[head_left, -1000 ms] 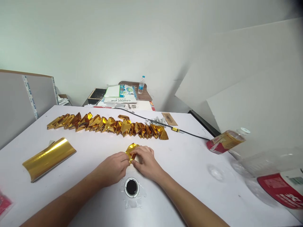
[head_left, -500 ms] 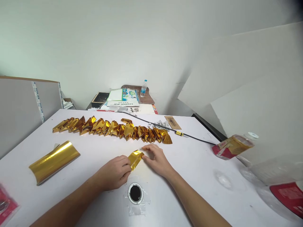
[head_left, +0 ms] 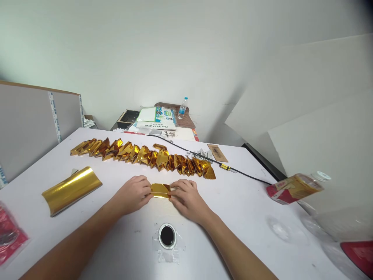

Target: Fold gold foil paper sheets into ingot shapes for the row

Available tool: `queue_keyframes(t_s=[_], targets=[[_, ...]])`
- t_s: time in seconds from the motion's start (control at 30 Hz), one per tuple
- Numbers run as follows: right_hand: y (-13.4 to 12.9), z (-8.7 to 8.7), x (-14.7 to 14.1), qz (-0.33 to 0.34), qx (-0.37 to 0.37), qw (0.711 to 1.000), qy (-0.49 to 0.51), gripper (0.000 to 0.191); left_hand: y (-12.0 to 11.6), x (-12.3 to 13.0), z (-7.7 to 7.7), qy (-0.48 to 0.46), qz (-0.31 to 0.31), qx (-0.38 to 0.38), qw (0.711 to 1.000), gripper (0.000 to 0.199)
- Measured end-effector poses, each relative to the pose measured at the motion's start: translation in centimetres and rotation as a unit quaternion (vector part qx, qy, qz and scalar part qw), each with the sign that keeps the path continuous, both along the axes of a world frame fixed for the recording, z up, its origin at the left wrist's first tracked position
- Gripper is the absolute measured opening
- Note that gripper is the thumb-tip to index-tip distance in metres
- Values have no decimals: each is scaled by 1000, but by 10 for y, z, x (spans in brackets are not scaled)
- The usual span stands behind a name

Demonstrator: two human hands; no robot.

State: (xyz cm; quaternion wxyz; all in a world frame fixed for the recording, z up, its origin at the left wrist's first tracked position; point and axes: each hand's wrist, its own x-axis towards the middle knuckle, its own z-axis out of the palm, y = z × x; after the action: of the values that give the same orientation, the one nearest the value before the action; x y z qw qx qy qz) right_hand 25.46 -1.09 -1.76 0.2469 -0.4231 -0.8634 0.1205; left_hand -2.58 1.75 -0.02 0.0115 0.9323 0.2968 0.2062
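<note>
Between my two hands is a small folded piece of gold foil paper [head_left: 160, 190], lying level just above or on the white table. My left hand [head_left: 135, 194] pinches its left end, and my right hand [head_left: 188, 199] grips the right end with thumb and fingers. Beyond them stretches a long row of folded gold paper pieces [head_left: 144, 154], packed side by side. A curved stack of gold foil sheets [head_left: 72, 190] lies to the left. Nearer to me, below the hands, a round dark disc with a white rim [head_left: 167, 235] sits on clear plastic.
A black cable [head_left: 247, 173] crosses the table's right side behind a tilted bottle with a white cap [head_left: 297, 187]. A brown card [head_left: 217, 153] lies at the back. Pink packaging [head_left: 11, 235] is at the left edge. A water bottle [head_left: 182, 108] stands beyond the table.
The gold paper has turned from a slant to lie crosswise, with my left hand raised slightly away from me. My right hand's fingers have closed over its right end. The view has shifted a little.
</note>
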Motion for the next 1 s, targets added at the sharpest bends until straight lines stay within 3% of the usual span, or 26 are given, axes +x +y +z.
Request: queue_keyframes(t_s=[0.2, 0.4, 0.6, 0.8, 1.0], targets=[[-3, -1, -6, 55, 69, 996, 18, 13, 1, -1, -2, -23, 3, -45, 999, 6], [-6, 6, -13, 60, 68, 996, -14, 15, -16, 15, -8, -12, 47, -66, 997, 37], [-4, 5, -12, 59, 73, 996, -11, 16, -26, 27, -17, -7, 64, -65, 996, 31], [-6, 4, -13, 55, 116, 991, -43, 20, -28, 34, -12, -53, 40, -60, 996, 44], [-9, 1, -15, 25, 71, 997, -29, 20, -26, 46, -8, -53, 13, -45, 998, 19]])
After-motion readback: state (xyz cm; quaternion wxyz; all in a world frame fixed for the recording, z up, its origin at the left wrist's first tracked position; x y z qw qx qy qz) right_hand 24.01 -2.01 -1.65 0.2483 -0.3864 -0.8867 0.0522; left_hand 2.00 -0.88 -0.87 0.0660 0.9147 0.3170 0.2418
